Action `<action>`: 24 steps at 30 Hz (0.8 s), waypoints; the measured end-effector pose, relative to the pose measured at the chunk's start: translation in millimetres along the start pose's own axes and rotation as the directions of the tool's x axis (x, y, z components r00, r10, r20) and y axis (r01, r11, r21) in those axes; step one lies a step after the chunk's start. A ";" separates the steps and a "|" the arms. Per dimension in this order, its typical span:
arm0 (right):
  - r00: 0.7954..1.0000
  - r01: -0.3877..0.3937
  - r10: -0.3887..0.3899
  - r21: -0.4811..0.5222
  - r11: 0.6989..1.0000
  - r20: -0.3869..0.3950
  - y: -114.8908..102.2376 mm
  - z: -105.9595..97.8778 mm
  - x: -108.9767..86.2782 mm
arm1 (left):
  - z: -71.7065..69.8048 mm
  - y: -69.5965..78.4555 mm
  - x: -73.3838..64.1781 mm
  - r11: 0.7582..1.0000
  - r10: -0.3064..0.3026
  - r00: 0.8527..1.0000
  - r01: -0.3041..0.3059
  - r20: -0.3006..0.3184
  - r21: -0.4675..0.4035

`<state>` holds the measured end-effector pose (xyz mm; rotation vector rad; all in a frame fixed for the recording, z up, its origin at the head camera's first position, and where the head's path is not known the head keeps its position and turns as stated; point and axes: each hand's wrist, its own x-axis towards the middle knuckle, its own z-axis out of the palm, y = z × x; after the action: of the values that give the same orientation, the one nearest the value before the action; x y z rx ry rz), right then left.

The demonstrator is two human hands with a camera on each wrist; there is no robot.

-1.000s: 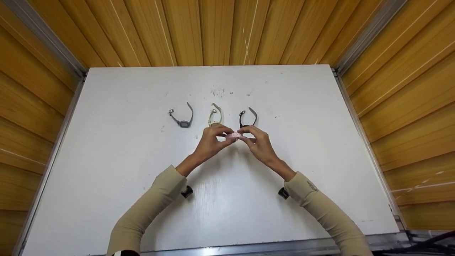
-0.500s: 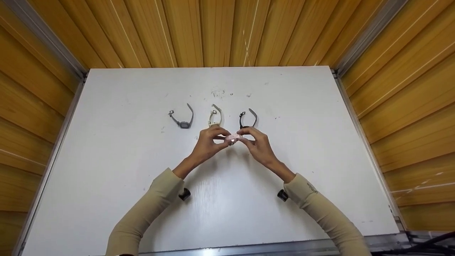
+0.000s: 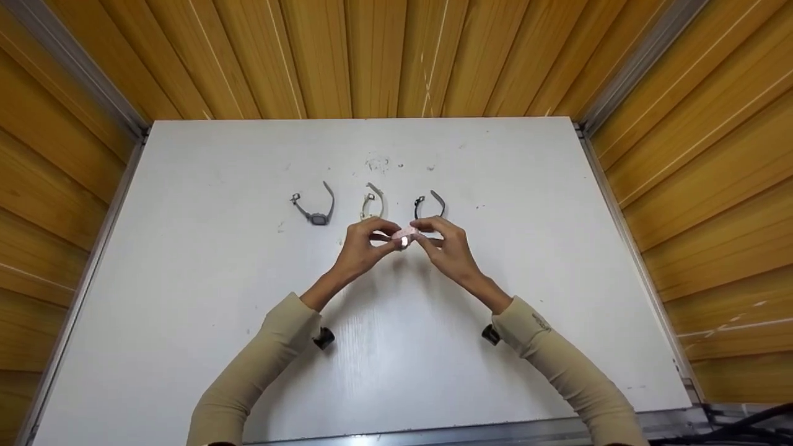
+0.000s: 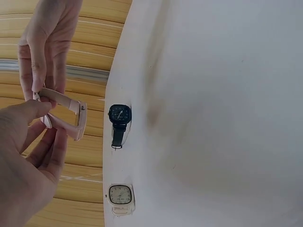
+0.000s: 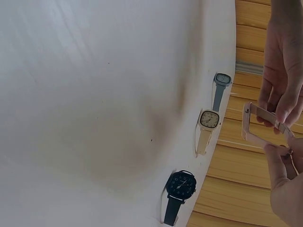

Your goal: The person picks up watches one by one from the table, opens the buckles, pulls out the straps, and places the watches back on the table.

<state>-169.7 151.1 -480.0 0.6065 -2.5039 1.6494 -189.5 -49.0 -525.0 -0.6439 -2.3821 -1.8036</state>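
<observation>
Both hands hold a pink wristwatch (image 3: 406,233) up over the white table, its strap bent round into a loop. My left hand (image 3: 364,244) pinches one side of the strap between thumb and fingers. From the other side, my right hand (image 3: 451,251) pinches the strap close to the left fingertips. In the left wrist view the pink watch (image 4: 60,99) has its case edge-on, turned away from the strap ends. The right wrist view shows thumbs and fingers meeting where the strap ends (image 5: 285,128) come together; fingers partly hide the buckle.
Beyond the hands a grey watch (image 3: 318,218), a cream watch (image 3: 381,201) and a black watch (image 3: 438,199) lie in a row with unfastened straps. The white table (image 3: 495,371) has wood-patterned walls (image 3: 372,56) on its back and sides.
The pink watch has tilted between the fingers, and a shiny part now shows below its strap. Both hands stay nearly in place; the other watches have not been moved.
</observation>
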 end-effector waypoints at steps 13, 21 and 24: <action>0.999 0.039 -0.038 -0.036 0.999 0.029 2.3 0.3 -2.2 | -0.1 -5.4 -2.1 0.998 -0.039 0.994 0.033 0.104 0.062; 0.997 0.065 -0.063 -0.034 0.997 0.048 -0.4 2.5 -0.9 | -0.7 -7.8 -3.8 0.998 -0.032 0.997 0.028 0.076 0.056; 0.995 0.081 -0.079 -0.029 0.996 0.053 -1.6 4.8 -0.7 | -3.0 -7.9 -5.3 0.998 -0.036 0.997 0.032 0.069 0.058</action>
<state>-167.8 146.4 -480.7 0.7450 -2.5004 1.5842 -188.2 -55.0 -532.8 -0.6753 -2.4950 -1.7466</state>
